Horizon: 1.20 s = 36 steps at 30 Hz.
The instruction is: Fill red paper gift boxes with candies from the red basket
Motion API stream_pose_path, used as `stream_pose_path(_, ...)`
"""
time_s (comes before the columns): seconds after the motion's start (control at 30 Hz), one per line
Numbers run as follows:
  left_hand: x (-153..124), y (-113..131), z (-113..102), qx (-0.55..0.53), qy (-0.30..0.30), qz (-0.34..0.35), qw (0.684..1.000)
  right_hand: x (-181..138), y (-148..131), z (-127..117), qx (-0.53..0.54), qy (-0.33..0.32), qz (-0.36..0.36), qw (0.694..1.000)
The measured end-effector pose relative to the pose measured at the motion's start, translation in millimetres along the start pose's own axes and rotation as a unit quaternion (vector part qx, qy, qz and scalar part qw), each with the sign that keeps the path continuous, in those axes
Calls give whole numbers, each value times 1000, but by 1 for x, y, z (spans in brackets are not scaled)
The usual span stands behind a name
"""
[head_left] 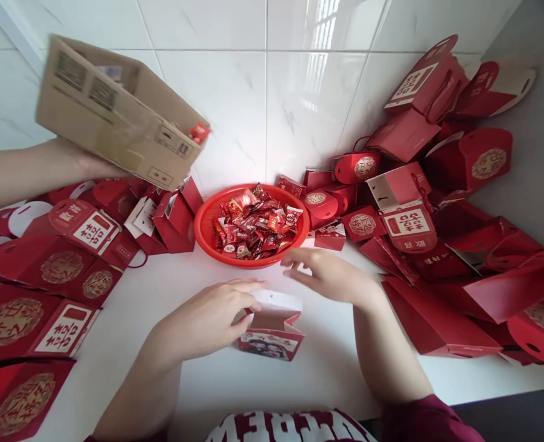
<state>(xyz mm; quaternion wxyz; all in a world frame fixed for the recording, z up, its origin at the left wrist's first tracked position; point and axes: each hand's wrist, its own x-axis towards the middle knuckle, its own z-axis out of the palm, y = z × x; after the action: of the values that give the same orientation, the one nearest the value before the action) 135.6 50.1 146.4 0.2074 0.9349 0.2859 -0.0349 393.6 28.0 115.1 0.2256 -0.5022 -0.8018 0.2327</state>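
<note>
A small open red paper gift box (272,344) with a printed picture on its front stands on the white table, its white flap raised at the back. My left hand (207,319) is at its left side, with the thumb and fingers around that edge. My right hand (327,273) hovers at the front right rim of a red plastic basket (199,236), fingers apart and holding nothing. Wrapped candies (256,224) in red and dark red wrappers are heaped in the basket.
At the upper left, another person's hand (90,161) holds up a tilted cardboard box (124,123) with a red wrapped piece at its corner. Red gift boxes (62,267) crowd the left side, and more red boxes (408,221) pile up on the right. White tiled wall (212,92) stands behind.
</note>
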Motion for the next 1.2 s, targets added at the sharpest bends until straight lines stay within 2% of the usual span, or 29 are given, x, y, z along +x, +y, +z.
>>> stream_pose_path(0.13, 5, -12, -1, -2, 40, -20, 999, 43, 41, 0, -23, 82, 84, 993)
stream_pose_path(0.23, 10, -18, -2, -4, 48, -30, 998, 80, 63, 9, -30, 115, 100, 988)
stream_pose_path(0.33, 13, -24, -3, -18, 47, -34, 998, 111, 76, 25, -18, 94, 86, 992)
stream_pose_path(0.43, 14, -34, -4, -39, 64, -57, 996, 128, 81, 39, -4, 79, 76, 994)
stream_pose_path(0.53, 17, -44, -4, -76, 62, -64, 993, 132, 83, 46, 17, 107, 64, 992)
stream_pose_path(0.77, 28, -53, -6, -134, 27, -5, 991, 117, 89, 42, 89, 200, 31, 975)
stream_pose_path(1.07, 31, -49, -8, -172, 7, 5, 985, 115, 84, 47, 164, 237, 5, 958)
stream_pose_path(1.2, 31, -52, -7, -171, -6, -18, 985, 115, 84, 46, 157, 215, 11, 964)
